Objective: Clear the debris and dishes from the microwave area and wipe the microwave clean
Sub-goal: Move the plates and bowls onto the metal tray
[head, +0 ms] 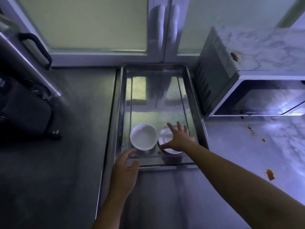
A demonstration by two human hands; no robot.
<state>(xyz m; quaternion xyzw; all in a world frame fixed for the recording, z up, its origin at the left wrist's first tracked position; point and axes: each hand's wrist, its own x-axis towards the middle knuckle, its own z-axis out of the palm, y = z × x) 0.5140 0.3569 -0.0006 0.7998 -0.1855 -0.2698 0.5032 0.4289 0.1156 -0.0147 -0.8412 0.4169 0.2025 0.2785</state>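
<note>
A white bowl [144, 136] stands in the near end of a steel tray [156, 68] on the counter. Beside it on the right lies a white plate [165, 135], partly hidden by my right hand [177, 138], which hovers over it with fingers spread. My left hand [125, 171] is at the tray's near left corner, fingers relaxed, holding nothing. The microwave [219, 76] stands to the right with its door open. An orange-red smear [234, 56] marks its top. Orange food bits [270, 174] and splatter [250, 128] lie on the marble-patterned counter.
A dark bag [24, 111] and a metal cylinder [29, 63] occupy the left of the steel counter [66, 162]. A black plug [55, 134] lies by the bag. Frosted window panes [89, 23] close off the back.
</note>
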